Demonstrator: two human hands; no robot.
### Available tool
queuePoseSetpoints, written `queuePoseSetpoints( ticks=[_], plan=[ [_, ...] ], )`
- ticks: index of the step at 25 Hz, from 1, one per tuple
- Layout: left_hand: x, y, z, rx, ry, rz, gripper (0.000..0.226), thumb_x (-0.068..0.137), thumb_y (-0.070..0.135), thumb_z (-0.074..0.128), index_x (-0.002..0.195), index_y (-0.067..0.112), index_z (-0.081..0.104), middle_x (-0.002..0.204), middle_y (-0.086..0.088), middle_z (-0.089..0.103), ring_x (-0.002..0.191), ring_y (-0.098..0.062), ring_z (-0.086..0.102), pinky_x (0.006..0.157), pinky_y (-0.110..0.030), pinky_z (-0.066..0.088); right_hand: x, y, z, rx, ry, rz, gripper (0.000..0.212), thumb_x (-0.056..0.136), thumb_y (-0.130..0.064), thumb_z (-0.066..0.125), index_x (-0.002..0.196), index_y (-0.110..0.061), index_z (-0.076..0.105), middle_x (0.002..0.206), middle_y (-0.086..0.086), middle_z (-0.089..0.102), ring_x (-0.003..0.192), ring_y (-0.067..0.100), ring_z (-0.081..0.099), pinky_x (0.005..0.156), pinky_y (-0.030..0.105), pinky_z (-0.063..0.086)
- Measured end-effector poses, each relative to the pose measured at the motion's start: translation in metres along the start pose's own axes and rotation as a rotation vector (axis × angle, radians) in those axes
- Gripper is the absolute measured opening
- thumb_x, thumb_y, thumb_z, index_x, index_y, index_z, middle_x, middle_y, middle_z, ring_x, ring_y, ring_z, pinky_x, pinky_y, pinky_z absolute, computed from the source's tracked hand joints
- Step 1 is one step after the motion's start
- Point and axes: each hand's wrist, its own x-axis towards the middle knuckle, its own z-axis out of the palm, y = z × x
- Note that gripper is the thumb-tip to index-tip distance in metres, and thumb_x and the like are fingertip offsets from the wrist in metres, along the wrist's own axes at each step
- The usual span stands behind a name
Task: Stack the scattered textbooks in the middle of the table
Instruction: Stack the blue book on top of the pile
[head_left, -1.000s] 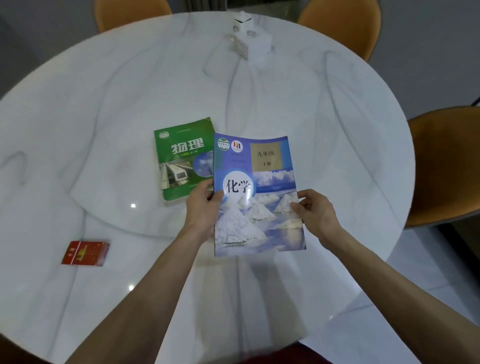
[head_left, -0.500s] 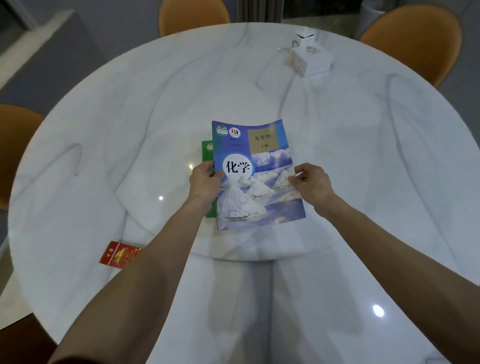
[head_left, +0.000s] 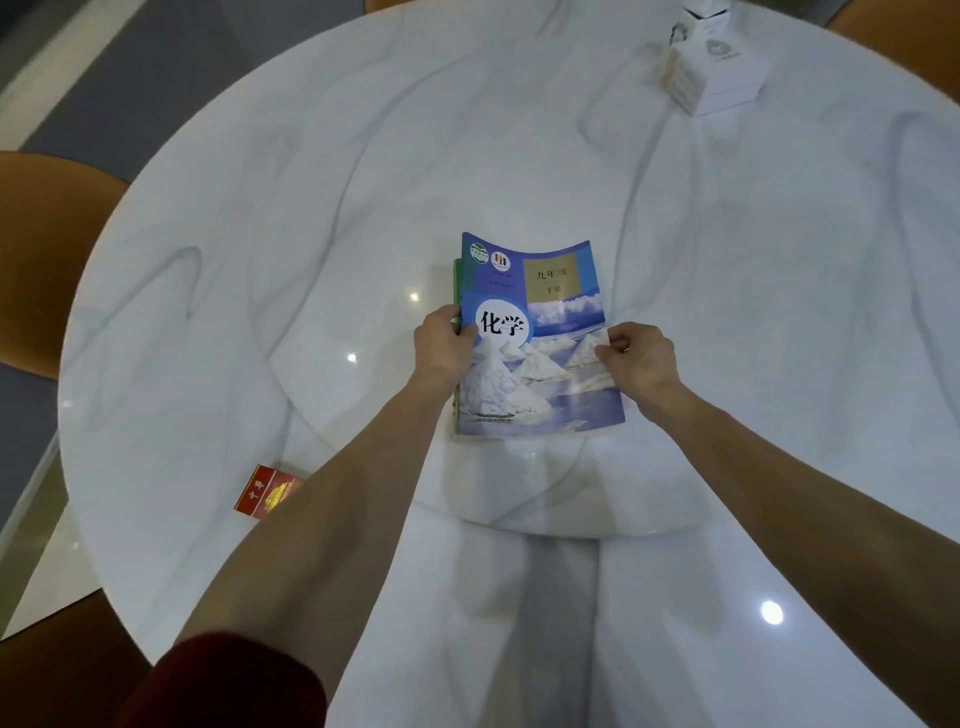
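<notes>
lying mid-surface (head_left: 519, 156) (white marble, round, orange chairs (head_left: 47, 249) around), blue textbook (head_left: 540, 353) marked 化学 is pinched by left hand (head_left: 441, 348) and right hand (head_left: 641, 358), green textbook (head_left: 457, 283) underneath.

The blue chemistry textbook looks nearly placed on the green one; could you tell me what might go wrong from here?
The blue textbook bows upward at its far edge, so it may spring or slide once the left hand and right hand let go. It sits slightly off the green textbook, of which only a sliver shows at the left, so the stack could end uneven. The table looks glossy; a nudge might shift both books.
</notes>
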Motion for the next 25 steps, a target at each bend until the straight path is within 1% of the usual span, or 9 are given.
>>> queuePoseSetpoints(
  ticks=[4, 6, 8, 11, 14, 17, 20, 22, 25],
  plan=[
    [0.004, -0.009, 0.0, 0.137, 0.028, 0.047, 0.023, 0.089, 0.005, 0.055, 0.109, -0.001, 0.064, 0.103, -0.021, 0.071, 0.076, -0.025, 0.055, 0.074, -0.033, 0.049, 0.004, 0.003, 0.007, -0.045, 0.013, -0.006, 0.02, 0.088, -0.007, 0.057, 0.102, 0.003, 0.067, 0.106, 0.022, 0.07, 0.102, 0.035, 0.063, 0.078, 0.024, 0.041],
    [0.008, -0.013, 0.001, 0.204, 0.041, 0.057, 0.02, 0.088, 0.007, 0.057, 0.104, -0.003, 0.065, 0.098, -0.021, 0.071, 0.073, -0.023, 0.054, 0.067, -0.027, 0.042, 0.005, 0.003, 0.009, -0.059, 0.019, -0.021, 0.021, 0.088, -0.006, 0.057, 0.103, 0.005, 0.067, 0.106, 0.023, 0.07, 0.104, 0.036, 0.063, 0.086, 0.031, 0.046],
    [0.012, -0.016, 0.003, 0.246, 0.046, 0.055, 0.019, 0.088, 0.009, 0.059, 0.098, -0.005, 0.066, 0.093, -0.024, 0.068, 0.074, -0.031, 0.058, 0.065, -0.026, 0.04, 0.006, 0.0, 0.01, -0.08, 0.035, -0.029, 0.022, 0.088, -0.005, 0.057, 0.104, 0.007, 0.067, 0.107, 0.024, 0.07, 0.105, 0.038, 0.062, 0.093, 0.036, 0.046],
    [0.016, -0.018, 0.003, 0.277, 0.05, 0.038, 0.021, 0.088, 0.011, 0.059, 0.098, -0.005, 0.066, 0.092, -0.019, 0.055, 0.088, -0.039, 0.062, 0.068, -0.028, 0.041, 0.007, -0.002, 0.014, -0.127, 0.066, -0.055, 0.022, 0.088, -0.004, 0.056, 0.1, 0.01, 0.066, 0.104, 0.027, 0.07, 0.101, 0.041, 0.062, 0.092, 0.039, 0.048],
    [0.017, -0.02, 0.003, 0.304, 0.037, 0.043, 0.024, 0.091, 0.013, 0.057, 0.105, -0.004, 0.066, 0.105, -0.023, 0.053, 0.087, -0.036, 0.059, 0.076, -0.032, 0.046, 0.006, -0.004, 0.017, -0.158, 0.086, -0.043, 0.023, 0.088, -0.001, 0.053, 0.104, 0.011, 0.066, 0.108, 0.027, 0.069, 0.102, 0.04, 0.063, 0.092, 0.039, 0.049],
    [0.015, -0.023, 0.006, 0.305, 0.03, 0.067, 0.023, 0.092, 0.013, 0.055, 0.102, -0.006, 0.064, 0.1, -0.023, 0.049, 0.084, -0.036, 0.056, 0.082, -0.038, 0.05, 0.007, -0.003, 0.018, -0.177, 0.095, -0.009, 0.022, 0.088, -0.002, 0.053, 0.1, 0.011, 0.066, 0.106, 0.027, 0.069, 0.097, 0.04, 0.064, 0.085, 0.04, 0.053],
    [0.015, -0.025, 0.008, 0.302, 0.03, 0.077, 0.024, 0.093, 0.012, 0.053, 0.106, -0.006, 0.062, 0.111, -0.024, 0.049, 0.081, -0.028, 0.05, 0.085, -0.036, 0.049, 0.007, -0.001, 0.017, -0.15, 0.076, 0.036, 0.021, 0.09, -0.007, 0.056, 0.102, 0.006, 0.067, 0.11, 0.023, 0.069, 0.098, 0.037, 0.064, 0.082, 0.034, 0.051],
    [0.013, -0.024, 0.008, 0.311, 0.023, 0.08, 0.025, 0.094, 0.012, 0.051, 0.11, -0.005, 0.06, 0.112, -0.022, 0.048, 0.084, -0.03, 0.051, 0.088, -0.035, 0.048, 0.008, -0.002, 0.016, -0.152, 0.059, 0.044, 0.022, 0.091, -0.01, 0.056, 0.105, 0.004, 0.066, 0.112, 0.021, 0.068, 0.096, 0.035, 0.064, 0.082, 0.035, 0.051],
    [0.009, -0.02, 0.005, 0.335, -0.009, 0.087, 0.028, 0.095, 0.014, 0.05, 0.116, -0.003, 0.058, 0.116, -0.023, 0.049, 0.094, -0.034, 0.056, 0.086, -0.033, 0.046, 0.007, -0.003, 0.014, -0.215, 0.046, 0.033, 0.024, 0.091, -0.012, 0.053, 0.105, 0.003, 0.066, 0.112, 0.021, 0.067, 0.085, 0.028, 0.057, 0.073, 0.03, 0.045]
  ],
)
